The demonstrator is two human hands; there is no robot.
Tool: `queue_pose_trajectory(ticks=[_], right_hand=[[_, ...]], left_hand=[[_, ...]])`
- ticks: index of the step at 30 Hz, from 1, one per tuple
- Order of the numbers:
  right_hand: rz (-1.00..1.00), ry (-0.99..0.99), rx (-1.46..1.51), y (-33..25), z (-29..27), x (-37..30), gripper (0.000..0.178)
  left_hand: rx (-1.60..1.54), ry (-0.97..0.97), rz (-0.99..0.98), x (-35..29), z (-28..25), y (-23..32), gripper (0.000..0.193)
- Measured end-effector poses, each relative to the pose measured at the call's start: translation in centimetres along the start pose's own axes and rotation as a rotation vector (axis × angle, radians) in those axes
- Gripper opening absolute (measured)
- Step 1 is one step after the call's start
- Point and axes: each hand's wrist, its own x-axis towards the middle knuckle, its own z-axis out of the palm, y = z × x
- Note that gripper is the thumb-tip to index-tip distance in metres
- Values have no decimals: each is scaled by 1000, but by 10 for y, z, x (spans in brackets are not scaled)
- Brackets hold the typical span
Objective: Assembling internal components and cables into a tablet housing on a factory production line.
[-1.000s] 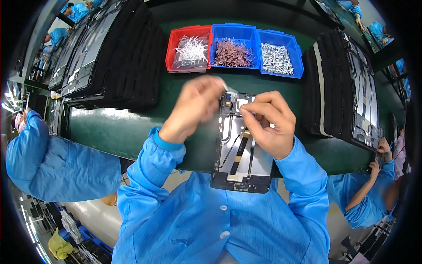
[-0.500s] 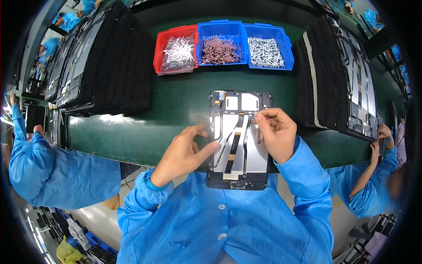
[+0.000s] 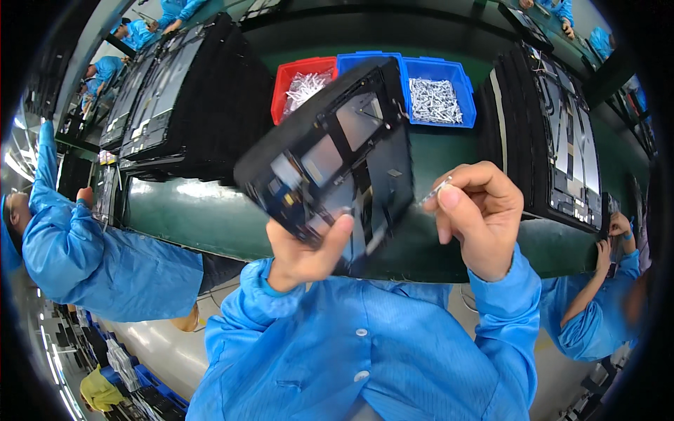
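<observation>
My left hand (image 3: 309, 254) grips the lower left part of an opened tablet body (image 3: 386, 172), with the thumb over its inner side. The tablet is tilted and raised off the table, slightly blurred. It has a black frame, grey inner panels and dark ribbon strips. Its upper edge hides most of the middle blue bin (image 3: 354, 57). Just right of the tablet, my right hand (image 3: 486, 221) pinches a small, thin silvery strip (image 3: 430, 197) between thumb and forefinger. The strip looks apart from the tablet.
A red bin (image 3: 279, 98) holds white pieces; a blue bin (image 3: 446, 122) holds silvery pieces. Tall stacks of tablet bodies stand on the green table (image 3: 189, 228), left (image 3: 210, 105) and right (image 3: 516, 140). Co-workers in blue sit either side (image 3: 133, 274).
My left hand has taken hold of the tablet, lifting and tilting it up to the left. My right hand has moved right, away from it, with the silvery strip. The view has shifted slightly.
</observation>
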Motion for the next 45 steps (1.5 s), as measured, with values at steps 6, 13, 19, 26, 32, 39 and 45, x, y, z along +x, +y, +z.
queue_pose_trajectory(ticks=[6,13,19,26,32,39,45], right_hand=[[-23,-238,216,-21,36,22,5],[52,-329,244,-12,41,28,3],[-18,-254,243,-4,48,27,2],[-18,-243,200,-3,48,25,4],[-61,-260,155,0,44,24,5],[-47,-258,209,3,44,23,4],[-70,-259,203,5,43,24,3]], left_hand=[[693,-52,744,18,-3,-69,42],[669,6,630,24,14,-34,57],[684,13,676,28,13,-35,57],[677,25,678,28,13,-35,56],[659,18,688,26,13,-37,58],[666,14,686,25,13,-37,60],[644,1,690,26,13,-38,61]])
